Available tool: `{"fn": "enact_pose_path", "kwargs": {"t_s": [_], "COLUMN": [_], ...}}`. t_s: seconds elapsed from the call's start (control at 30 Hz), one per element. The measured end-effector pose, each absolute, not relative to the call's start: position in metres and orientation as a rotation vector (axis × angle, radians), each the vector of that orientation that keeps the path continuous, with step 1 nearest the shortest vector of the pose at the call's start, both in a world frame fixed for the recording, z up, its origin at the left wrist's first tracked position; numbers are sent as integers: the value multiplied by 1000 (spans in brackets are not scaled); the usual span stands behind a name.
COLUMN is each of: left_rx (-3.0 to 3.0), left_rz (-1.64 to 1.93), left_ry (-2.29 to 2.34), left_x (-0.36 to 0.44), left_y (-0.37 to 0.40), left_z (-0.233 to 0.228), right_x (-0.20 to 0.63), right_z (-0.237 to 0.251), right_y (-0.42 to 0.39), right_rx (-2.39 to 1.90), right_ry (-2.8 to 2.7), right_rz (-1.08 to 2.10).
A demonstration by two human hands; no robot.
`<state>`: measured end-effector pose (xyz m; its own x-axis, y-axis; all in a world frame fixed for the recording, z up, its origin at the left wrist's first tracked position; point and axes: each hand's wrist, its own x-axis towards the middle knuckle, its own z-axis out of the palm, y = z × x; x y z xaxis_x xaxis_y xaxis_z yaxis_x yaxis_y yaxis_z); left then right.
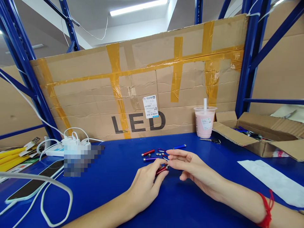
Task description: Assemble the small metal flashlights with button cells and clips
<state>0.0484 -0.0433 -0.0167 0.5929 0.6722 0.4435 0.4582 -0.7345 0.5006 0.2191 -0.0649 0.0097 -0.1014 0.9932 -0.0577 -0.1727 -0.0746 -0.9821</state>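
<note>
My left hand [147,183] is closed around a small red flashlight [161,170], a short metal tube held between thumb and fingers. From the right, my right hand [193,166] meets it, thumb and forefinger pinched at a thin clip [165,157] by the tube's end; the fingertips partly hide that clip. Just beyond my hands lie another red tube [148,153], a purple tube [150,159] and a blue tube [180,147]. Several small round silver button cells [160,154] sit among them, beside a dark loop clip [161,150].
A pink drink cup [206,123] with a straw stands at the back right, near an open cardboard box [256,136]. White paper [270,180] lies at right. On the left are a phone [35,180], white cables [68,193] and a power strip [55,149]. Cardboard [95,104] walls the back.
</note>
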Motion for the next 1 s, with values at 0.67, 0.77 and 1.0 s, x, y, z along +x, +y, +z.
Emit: {"fn": "enact_pose_path", "kwargs": {"t_s": [0.67,0.77,1.0], "left_rx": [2501,2503,2509], "left_rz": [897,890,872], "left_ry": [916,918,906], "left_x": [49,49,49], "left_y": [-44,-44,-43], "left_z": [-17,-17,-16], "right_x": [218,219,220], "right_z": [11,10,8], "right_y": [-65,-66,-66], "right_rx": [-1081,-1081,-1075], "right_ry": [-1112,-1126,-1170], "right_rz": [1408,1402,1394]}}
